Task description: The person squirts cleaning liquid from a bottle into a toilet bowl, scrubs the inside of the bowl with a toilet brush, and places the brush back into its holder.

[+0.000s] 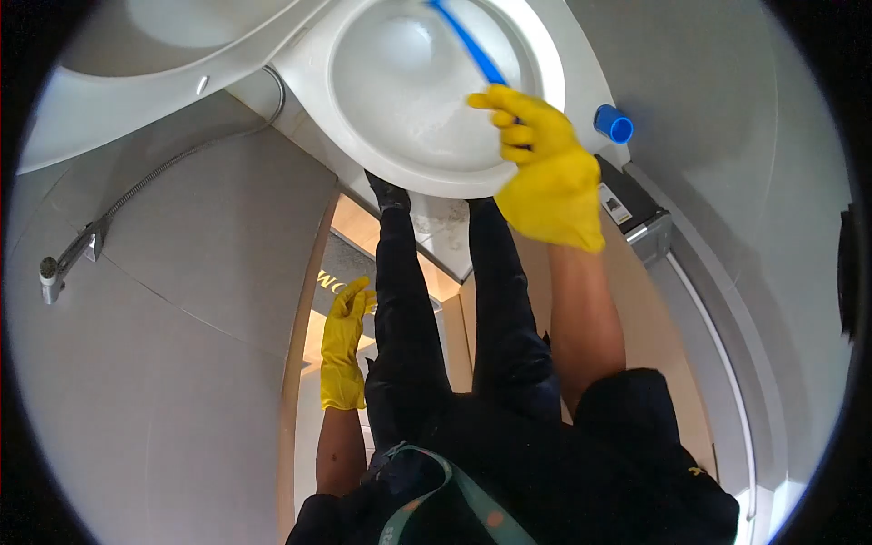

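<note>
My right hand (540, 150), in a yellow rubber glove, grips the blue handle of a toilet brush (468, 44) over the white toilet bowl (409, 118). The brush slants away toward the top of the view, and its head is blurred at the upper edge. The toilet's pale rim (551, 68) runs round the bowl just beyond my feet. My left hand (343, 336), also gloved in yellow, hangs beside my left leg with loosely bent fingers and nothing in it. A blue cup-shaped holder (614, 124) stands to the right of the toilet.
At upper left is a white basin (136, 109). A hand sprayer (68, 263) with a metal hose (173, 162) sits on the grey left wall. A dark box with a metal part (640, 218) is on the right. Behind me lies a dark lettered mat (341, 263).
</note>
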